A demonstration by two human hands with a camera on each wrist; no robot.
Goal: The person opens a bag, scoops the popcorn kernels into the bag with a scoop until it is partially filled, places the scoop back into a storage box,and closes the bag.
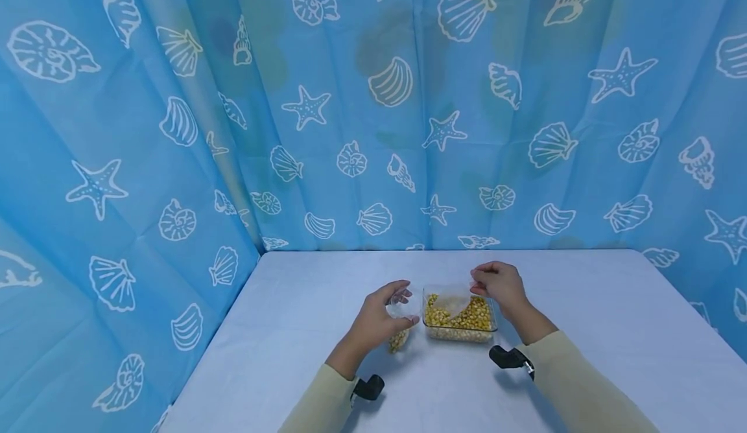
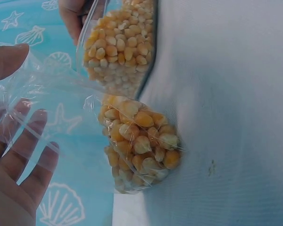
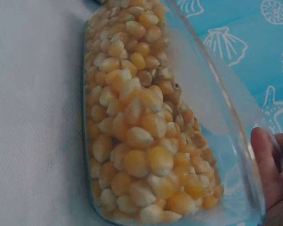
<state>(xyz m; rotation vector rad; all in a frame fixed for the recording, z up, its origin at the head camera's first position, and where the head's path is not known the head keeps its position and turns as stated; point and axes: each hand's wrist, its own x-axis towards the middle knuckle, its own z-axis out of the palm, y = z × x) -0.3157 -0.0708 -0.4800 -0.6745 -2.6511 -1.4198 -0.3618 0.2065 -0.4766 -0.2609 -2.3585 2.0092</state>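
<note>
In the head view, a clear rectangular container (image 1: 461, 330) full of corn kernels (image 1: 474, 314) stands on the table. A pale translucent plastic scoop (image 1: 452, 304) lies partly in the kernels. Above the container's far right corner, my right hand (image 1: 500, 286) pinches the scoop's upper end; the exact grip is partly hidden. Left of the container, my left hand (image 1: 376, 316) curves round the upper part of a clear plastic bag (image 1: 399, 340). The left wrist view shows corn kernels (image 2: 141, 141) gathered in the bag's bottom, with fingers (image 2: 33, 165) seen through its film.
A white cloth (image 1: 583, 303) covers the table. Blue curtains (image 1: 350, 96) with white shell prints hang behind and at the left. On each sleeve near the wrist sits a black camera mount (image 1: 369, 387).
</note>
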